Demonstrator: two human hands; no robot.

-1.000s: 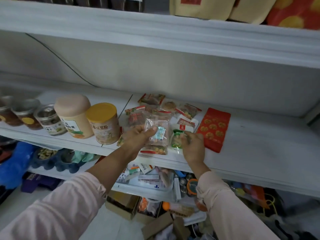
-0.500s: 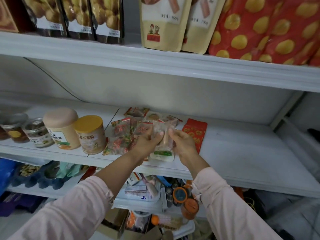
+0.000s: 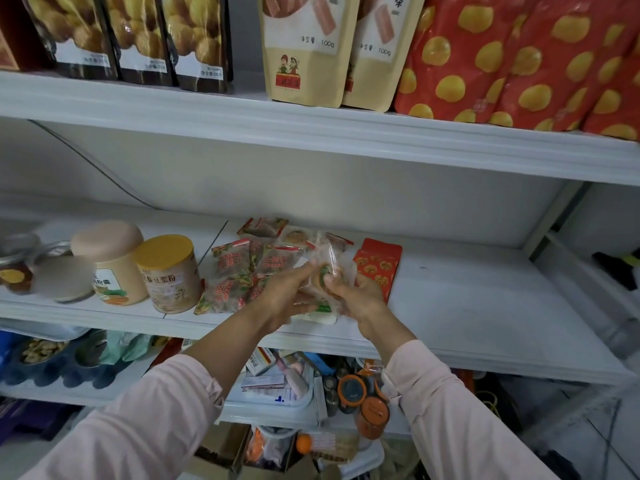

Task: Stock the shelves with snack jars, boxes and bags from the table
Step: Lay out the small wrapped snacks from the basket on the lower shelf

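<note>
Both my hands hold a clear snack packet [image 3: 329, 268] with a green and white label just above the front of the middle shelf [image 3: 485, 306]. My left hand [image 3: 284, 292] grips its left side, and my right hand [image 3: 356, 296] pinches its right side. Behind and to the left lies a pile of several small red and clear snack packets [image 3: 242, 268]. A flat red packet with cookie pictures [image 3: 379, 265] lies just right of my hands.
A yellow-lidded can [image 3: 168, 271], a beige-lidded tub [image 3: 110, 261] and glass jars [image 3: 17, 265] stand at the shelf's left. The upper shelf holds dark, tan and red bags [image 3: 519, 60]. The right half of the middle shelf is bare. Lower shelves are crammed with boxes and jars.
My hands have come together on the clear packet and raised it slightly off the pile. The view has tilted upward, showing the upper shelf's bags.
</note>
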